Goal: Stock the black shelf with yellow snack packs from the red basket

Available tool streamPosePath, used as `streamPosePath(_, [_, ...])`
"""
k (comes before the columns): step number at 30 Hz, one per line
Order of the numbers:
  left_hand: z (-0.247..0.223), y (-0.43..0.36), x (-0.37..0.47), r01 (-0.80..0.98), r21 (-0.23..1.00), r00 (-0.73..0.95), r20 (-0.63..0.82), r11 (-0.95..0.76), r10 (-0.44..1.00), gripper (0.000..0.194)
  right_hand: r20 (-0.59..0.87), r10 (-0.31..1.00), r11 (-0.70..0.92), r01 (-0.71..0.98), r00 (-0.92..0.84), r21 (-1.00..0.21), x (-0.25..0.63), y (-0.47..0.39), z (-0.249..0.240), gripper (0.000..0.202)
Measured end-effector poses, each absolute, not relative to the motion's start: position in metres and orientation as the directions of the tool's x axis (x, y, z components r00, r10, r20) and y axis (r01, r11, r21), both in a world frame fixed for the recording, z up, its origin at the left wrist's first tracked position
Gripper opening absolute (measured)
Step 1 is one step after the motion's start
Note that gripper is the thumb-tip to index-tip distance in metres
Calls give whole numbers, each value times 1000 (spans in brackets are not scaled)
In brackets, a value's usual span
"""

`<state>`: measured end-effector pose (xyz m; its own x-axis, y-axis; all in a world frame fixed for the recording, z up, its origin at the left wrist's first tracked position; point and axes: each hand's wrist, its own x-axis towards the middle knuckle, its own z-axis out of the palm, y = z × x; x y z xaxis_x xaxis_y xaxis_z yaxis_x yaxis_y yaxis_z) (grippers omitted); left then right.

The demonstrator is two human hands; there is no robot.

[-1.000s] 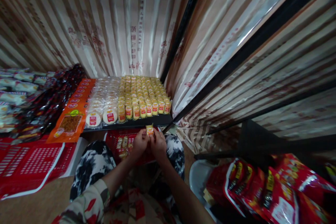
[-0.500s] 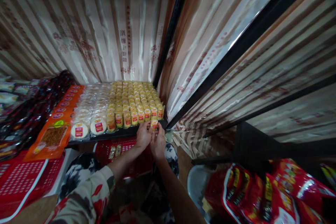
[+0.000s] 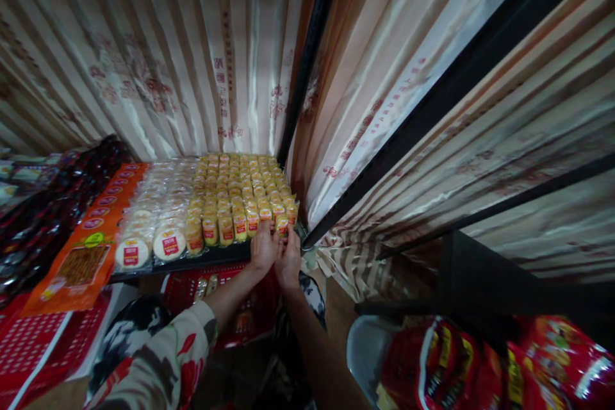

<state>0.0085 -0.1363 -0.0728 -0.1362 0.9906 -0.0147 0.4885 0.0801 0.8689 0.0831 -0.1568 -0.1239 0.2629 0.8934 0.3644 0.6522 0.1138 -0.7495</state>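
Both of my hands meet at the front right edge of a block of small yellow wrapped cakes [image 3: 240, 192] standing in rows on a dark shelf. Between their fingertips is one yellow packet [image 3: 281, 225] with a red label, held upright against the front row. My left hand [image 3: 264, 248] pinches it from the left side, and my right hand [image 3: 289, 259] from the right. Left of the yellow rows lie round white wrapped cakes [image 3: 169, 243], then orange snack bags [image 3: 81, 256].
Dark shiny packets [image 3: 52, 218] cover the shelf's far left. Red baskets [image 3: 52, 339] sit below it. A black upright post [image 3: 307, 64] stands at the shelf's back right corner, before pleated curtains [image 3: 192, 64]. Red snack bags [image 3: 461, 365] are at the lower right.
The view has shifted slightly, and the shelf goods sit a little lower and further left. The held packet is now closer against the front row's right end.
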Motion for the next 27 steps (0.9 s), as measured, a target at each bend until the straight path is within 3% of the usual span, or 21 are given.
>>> streamPosePath(12, [-82,-142,2,633,764,-24,179,-124,983,24,365,900,160,598,238,-785,83,-152,-132,50])
streamPosePath(20, [-94,-135,0,757,624,95,192,-196,977,21,433,849,177,609,302,-773,82,-151,-119,50])
streamPosePath(27, [-98,-135,-4,849,439,195,257,-294,947,25,399,826,118,571,397,-812,78,-125,-108,57])
